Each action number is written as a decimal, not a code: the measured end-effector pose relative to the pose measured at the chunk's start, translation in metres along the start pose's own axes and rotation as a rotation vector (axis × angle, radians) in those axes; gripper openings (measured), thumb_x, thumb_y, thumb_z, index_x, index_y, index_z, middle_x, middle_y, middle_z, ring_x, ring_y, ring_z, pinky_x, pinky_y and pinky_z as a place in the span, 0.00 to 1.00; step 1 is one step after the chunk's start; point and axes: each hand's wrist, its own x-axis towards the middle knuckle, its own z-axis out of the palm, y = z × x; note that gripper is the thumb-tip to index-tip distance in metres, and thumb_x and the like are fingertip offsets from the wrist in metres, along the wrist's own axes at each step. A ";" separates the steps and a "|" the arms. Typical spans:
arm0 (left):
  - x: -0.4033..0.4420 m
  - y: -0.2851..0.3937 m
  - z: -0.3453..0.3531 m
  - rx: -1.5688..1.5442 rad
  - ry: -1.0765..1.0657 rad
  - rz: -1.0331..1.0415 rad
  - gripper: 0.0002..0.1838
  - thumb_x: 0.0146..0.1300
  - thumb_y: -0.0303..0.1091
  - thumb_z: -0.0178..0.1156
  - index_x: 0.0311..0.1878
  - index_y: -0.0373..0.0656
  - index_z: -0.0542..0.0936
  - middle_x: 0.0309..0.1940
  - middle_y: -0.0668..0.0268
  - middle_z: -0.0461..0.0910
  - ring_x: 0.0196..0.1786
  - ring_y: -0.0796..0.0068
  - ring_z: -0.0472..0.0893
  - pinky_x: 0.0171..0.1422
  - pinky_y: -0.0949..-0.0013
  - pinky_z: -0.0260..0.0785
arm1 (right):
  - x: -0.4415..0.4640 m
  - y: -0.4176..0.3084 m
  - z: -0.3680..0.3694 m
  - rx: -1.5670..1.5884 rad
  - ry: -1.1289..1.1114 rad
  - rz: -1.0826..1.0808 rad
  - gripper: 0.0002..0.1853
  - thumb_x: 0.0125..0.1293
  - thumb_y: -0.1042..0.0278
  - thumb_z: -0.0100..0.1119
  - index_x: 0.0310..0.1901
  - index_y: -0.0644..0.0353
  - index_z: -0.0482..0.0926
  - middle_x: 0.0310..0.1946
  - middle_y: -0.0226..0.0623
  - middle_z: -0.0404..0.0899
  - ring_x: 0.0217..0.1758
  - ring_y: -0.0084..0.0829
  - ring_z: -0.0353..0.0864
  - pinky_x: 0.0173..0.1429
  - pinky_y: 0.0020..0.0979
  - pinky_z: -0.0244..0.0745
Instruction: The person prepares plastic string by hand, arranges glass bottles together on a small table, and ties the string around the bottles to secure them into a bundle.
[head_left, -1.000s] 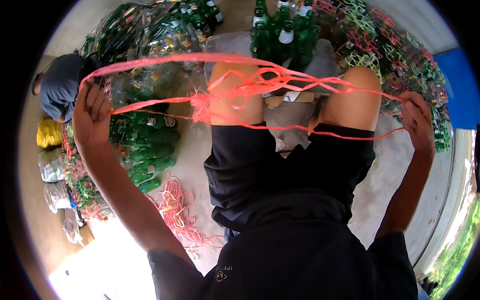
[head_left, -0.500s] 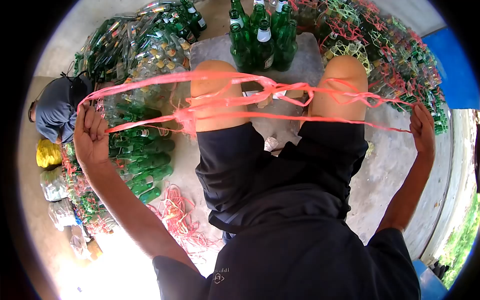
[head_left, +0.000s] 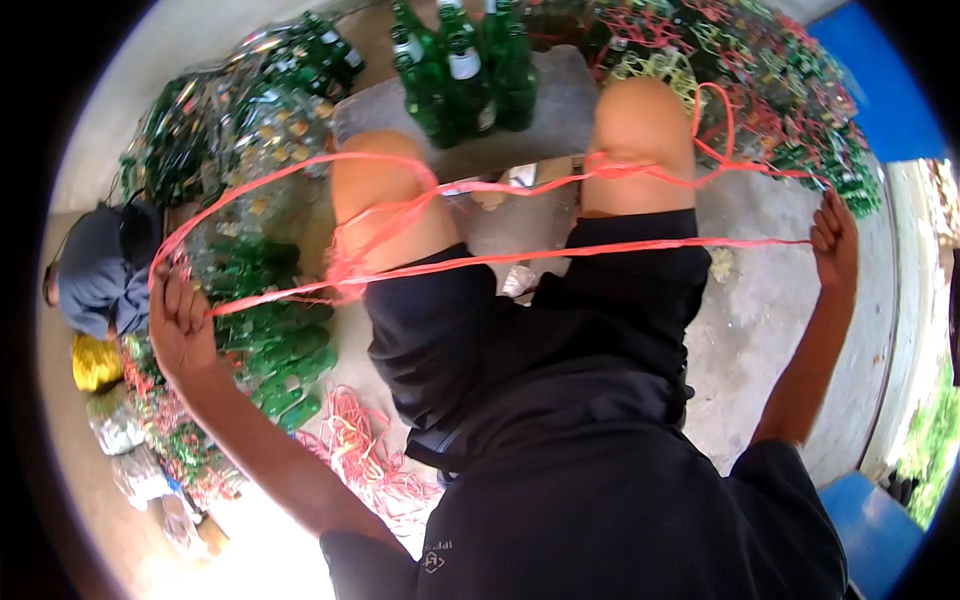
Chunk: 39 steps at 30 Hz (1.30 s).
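The curled fingers of the left hand (head_left: 184, 322) and right hand (head_left: 834, 245) hide whatever lengths of the looped pink-red plastic strands (head_left: 600, 248) lie inside them. The bushy, frayed pink-red knot (head_left: 346, 272) is too blurred to trace. The rearmost tall green glass bottles (head_left: 470, 100) are cut off by the top edge. Bare knees (head_left: 645, 125) cover parts of the flat grey worktop (head_left: 565, 90). The small white print (head_left: 433, 561) on the black cloth shirt (head_left: 600, 520) is illegible.

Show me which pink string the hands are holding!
The long string stretched between the left hand and right hand. It's held up, while the tangled pink pile lies on the floor.
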 end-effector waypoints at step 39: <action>-0.006 -0.166 0.211 0.948 -0.181 -0.156 0.15 0.71 0.32 0.60 0.57 0.37 0.79 0.34 0.71 0.80 0.24 0.93 0.65 0.26 0.82 0.53 | -0.054 -0.001 0.076 -0.135 -0.188 -0.067 0.13 0.80 0.62 0.51 0.45 0.63 0.79 0.18 0.15 0.57 0.17 0.09 0.49 0.20 0.18 0.45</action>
